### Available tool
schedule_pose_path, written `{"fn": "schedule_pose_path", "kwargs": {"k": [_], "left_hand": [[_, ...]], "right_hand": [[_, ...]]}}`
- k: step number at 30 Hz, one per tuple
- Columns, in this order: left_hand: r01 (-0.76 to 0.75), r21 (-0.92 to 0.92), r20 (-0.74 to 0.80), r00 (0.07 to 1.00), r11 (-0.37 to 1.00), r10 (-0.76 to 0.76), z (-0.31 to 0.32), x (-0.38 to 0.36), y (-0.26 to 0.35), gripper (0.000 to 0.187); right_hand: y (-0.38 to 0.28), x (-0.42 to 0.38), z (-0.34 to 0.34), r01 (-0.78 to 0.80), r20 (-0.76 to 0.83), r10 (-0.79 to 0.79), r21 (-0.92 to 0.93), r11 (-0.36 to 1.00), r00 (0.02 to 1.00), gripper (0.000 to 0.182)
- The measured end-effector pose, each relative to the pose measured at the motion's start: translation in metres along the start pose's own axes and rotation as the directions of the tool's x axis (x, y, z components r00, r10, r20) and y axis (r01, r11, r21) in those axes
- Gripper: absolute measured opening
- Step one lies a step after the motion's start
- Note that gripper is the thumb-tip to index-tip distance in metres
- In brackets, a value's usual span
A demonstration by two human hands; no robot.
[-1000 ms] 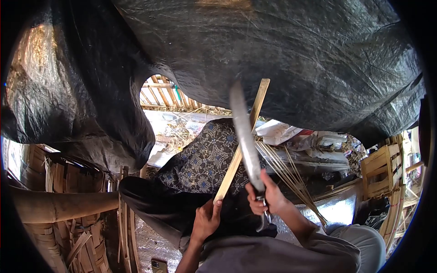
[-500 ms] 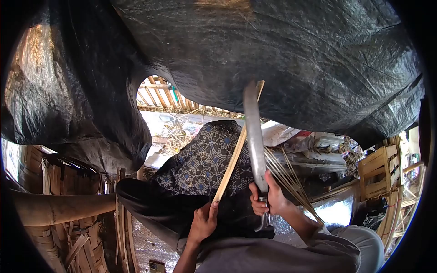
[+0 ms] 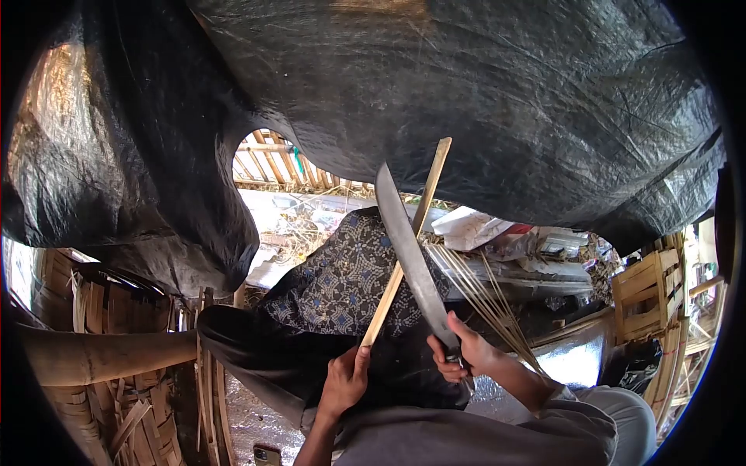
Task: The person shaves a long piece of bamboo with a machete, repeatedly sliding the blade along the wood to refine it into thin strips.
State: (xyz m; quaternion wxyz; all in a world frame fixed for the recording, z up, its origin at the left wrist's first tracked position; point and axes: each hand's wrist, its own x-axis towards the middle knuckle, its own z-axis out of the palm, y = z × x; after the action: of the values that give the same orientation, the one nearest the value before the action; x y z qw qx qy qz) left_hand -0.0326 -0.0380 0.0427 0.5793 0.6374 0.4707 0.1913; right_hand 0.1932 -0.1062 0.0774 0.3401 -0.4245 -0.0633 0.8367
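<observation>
My left hand (image 3: pixel 347 378) is closed around the lower end of a long, pale bamboo strip (image 3: pixel 382 311), which slants up and to the right. In my right hand (image 3: pixel 461 350) is the handle of a machete (image 3: pixel 412 252), my thumb lying along its side. The broad grey blade tilts up to the left and crosses in front of the strip near its middle, hiding a short part of it. Beneath both, a dark patterned cloth (image 3: pixel 342 276) covers my raised leg.
Thin bamboo slivers (image 3: pixel 497 311) fan out beside my right forearm. Black plastic sheeting (image 3: pixel 497 101) hangs low ahead. A thick bamboo pole (image 3: pixel 116 357) and woven bamboo pieces (image 3: pixel 140 419) stand at left, a phone (image 3: pixel 267 454) lies below, and a slatted wooden crate (image 3: pixel 646 287) is at right.
The machete has swung from nearly upright to a leftward tilt, so its blade now crosses the bamboo strip. My right hand has dipped slightly; my left hand and the strip hardly moved.
</observation>
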Motion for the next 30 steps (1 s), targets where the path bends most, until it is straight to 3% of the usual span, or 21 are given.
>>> {"fn": "schedule_pose_path", "kwargs": {"k": [4, 6, 8, 10, 12, 16, 19, 22, 26, 28, 30], "left_hand": [[-0.003, 0.059, -0.013, 1.000, 0.998, 0.004, 0.002, -0.002, 0.000, 0.044], [-0.017, 0.082, -0.016, 1.000, 0.996, 0.018, 0.000, -0.001, 0.001, 0.044], [0.005, 0.002, 0.000, 1.000, 1.000, -0.005, -0.001, -0.002, 0.000, 0.043], [-0.018, -0.005, -0.008, 1.000, 1.000, 0.018, 0.000, -0.001, -0.003, 0.043], [-0.028, -0.014, -0.020, 0.999, 1.000, 0.028, 0.001, -0.001, -0.003, 0.043], [-0.007, 0.027, -0.007, 1.000, 1.000, 0.008, 0.001, 0.000, 0.000, 0.044], [-0.013, 0.004, -0.008, 1.000, 1.000, 0.013, 0.001, 0.001, 0.001, 0.044], [-0.010, 0.004, -0.017, 1.000, 1.000, 0.010, 0.002, 0.001, 0.002, 0.044], [-0.007, 0.026, -0.040, 0.999, 1.000, 0.008, 0.003, 0.000, 0.003, 0.043], [-0.013, 0.028, -0.036, 0.999, 1.000, 0.014, 0.002, 0.000, 0.004, 0.043], [-0.016, 0.021, -0.033, 0.999, 1.000, 0.017, 0.001, 0.002, 0.004, 0.043]], "right_hand": [[-0.004, 0.003, -0.004, 0.086, -0.014, -0.086, 0.023, 0.996, 0.996, 0.073], [-0.002, 0.008, -0.003, 0.119, 0.085, -0.130, 0.125, 0.985, 0.988, 0.074], [0.001, 0.004, -0.002, 0.087, 0.082, -0.099, 0.140, 0.986, 0.992, 0.074], [-0.001, -0.002, -0.003, 0.034, 0.016, -0.034, 0.006, 0.999, 0.999, 0.074], [-0.005, -0.004, -0.004, 0.032, -0.017, -0.032, -0.010, 0.999, 0.999, 0.074], [0.004, 0.003, -0.001, 0.123, 0.034, -0.129, 0.136, 0.983, 0.991, 0.074], [0.011, -0.001, -0.001, -0.026, 0.092, 0.021, 0.055, 0.998, 0.996, 0.074], [0.007, -0.002, 0.000, 0.043, 0.039, -0.045, 0.037, 0.998, 0.998, 0.074], [0.015, 0.006, 0.001, 0.089, 0.129, -0.107, 0.141, 0.986, 0.986, 0.073], [0.022, 0.003, 0.003, 0.037, 0.119, -0.053, 0.128, 0.991, 0.991, 0.073], [0.025, 0.001, 0.004, -0.074, 0.072, 0.075, -0.016, 0.997, 0.995, 0.073]]}}
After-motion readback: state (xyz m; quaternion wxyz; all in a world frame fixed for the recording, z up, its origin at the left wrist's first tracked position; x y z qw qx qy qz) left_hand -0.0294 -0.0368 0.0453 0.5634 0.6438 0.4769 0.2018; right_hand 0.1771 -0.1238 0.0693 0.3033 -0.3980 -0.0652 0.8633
